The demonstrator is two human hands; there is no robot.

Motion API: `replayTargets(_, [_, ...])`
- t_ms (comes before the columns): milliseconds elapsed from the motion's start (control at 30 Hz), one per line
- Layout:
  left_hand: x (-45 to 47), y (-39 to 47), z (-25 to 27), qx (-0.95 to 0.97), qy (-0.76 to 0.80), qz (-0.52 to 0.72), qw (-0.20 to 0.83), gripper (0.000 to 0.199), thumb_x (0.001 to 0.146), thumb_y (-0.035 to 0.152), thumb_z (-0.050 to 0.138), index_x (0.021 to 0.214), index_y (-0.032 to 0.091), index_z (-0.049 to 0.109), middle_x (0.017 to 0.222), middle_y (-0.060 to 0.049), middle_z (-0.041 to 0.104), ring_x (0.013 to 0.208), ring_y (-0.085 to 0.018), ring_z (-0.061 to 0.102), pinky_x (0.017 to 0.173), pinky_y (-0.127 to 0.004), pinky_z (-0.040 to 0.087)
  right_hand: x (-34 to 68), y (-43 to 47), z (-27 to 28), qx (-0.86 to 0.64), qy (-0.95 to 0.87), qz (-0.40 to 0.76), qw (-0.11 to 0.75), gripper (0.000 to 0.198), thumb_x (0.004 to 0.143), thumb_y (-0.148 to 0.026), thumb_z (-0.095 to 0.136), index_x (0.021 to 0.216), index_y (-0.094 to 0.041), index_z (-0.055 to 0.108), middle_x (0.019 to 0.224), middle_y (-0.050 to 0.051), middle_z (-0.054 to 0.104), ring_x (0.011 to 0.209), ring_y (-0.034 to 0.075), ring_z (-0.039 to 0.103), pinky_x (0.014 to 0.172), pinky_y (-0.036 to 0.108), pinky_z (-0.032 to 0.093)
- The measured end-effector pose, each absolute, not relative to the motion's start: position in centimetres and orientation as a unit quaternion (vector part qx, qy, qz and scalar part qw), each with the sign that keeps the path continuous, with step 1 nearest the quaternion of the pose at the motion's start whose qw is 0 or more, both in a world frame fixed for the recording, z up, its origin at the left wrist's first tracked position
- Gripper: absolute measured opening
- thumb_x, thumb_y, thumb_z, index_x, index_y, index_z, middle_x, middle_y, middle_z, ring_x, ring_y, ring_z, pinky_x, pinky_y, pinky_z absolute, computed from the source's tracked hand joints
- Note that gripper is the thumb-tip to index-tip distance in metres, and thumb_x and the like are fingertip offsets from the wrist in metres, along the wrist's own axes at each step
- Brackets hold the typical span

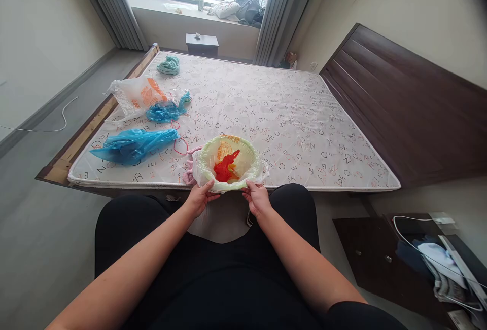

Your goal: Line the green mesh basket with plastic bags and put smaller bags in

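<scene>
At the mattress's near edge is a round-mouthed plastic bag (249, 155), white and pale green with orange print inside. It is spread wide like a bin liner; whether a container stands beneath it I cannot tell. A crumpled red plastic bag (225, 167) lies inside. My left hand (200, 198) pinches the near rim on its left side, and my right hand (256, 197) grips the same rim a little to the right. Partly hidden behind the left of the bag is a pink cloth-like thing (188, 174).
On the letter-printed mattress (289, 127) lie a long blue plastic bag (137, 145), a bunched blue bag (163, 112), a white bag with orange print (139, 94) and a coiled green cloth-like bundle (168, 65). A dark headboard (403, 102) stands right; a nightstand (201, 41) is beyond.
</scene>
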State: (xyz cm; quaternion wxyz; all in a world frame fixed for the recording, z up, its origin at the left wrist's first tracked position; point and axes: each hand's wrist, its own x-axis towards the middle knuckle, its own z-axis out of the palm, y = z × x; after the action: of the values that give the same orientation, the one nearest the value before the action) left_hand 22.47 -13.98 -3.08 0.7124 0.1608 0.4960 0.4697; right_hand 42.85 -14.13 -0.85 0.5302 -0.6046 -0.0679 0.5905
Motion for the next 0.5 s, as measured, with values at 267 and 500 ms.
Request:
replayTargets(267, [23.5, -13.9, -2.7, 0.163, 0.541, 0.527, 0.635, 0.055, 0.074, 0.016, 0.085, 0.124, 0.023, 0.061, 0.097, -0.006, 0.075, 0.073, -0.021, 0.073, 0.051, -0.024, 0.060, 43.7, -13.8, -1.1, -0.695, -0.297, 0.469, 0.457, 0.025, 0.077, -0.020, 0.073, 0.068, -0.025, 0.049, 0.053, -0.007, 0.052, 0.049, 0.015, 0.059, 0.050, 0.027, 0.046])
replayTargets(500, [23.8, -14.1, -2.4, 0.181, 0.571, 0.538, 0.593, 0.050, 0.077, 0.014, 0.081, 0.121, 0.023, 0.060, 0.084, -0.001, 0.070, 0.056, -0.014, 0.066, 0.043, -0.021, 0.055, 44.1, -14.2, -0.3, -0.707, -0.356, 0.412, 0.452, 0.022, 0.079, -0.022, 0.068, 0.070, -0.026, 0.048, 0.056, -0.006, 0.049, 0.055, 0.014, 0.049, 0.053, 0.025, 0.039])
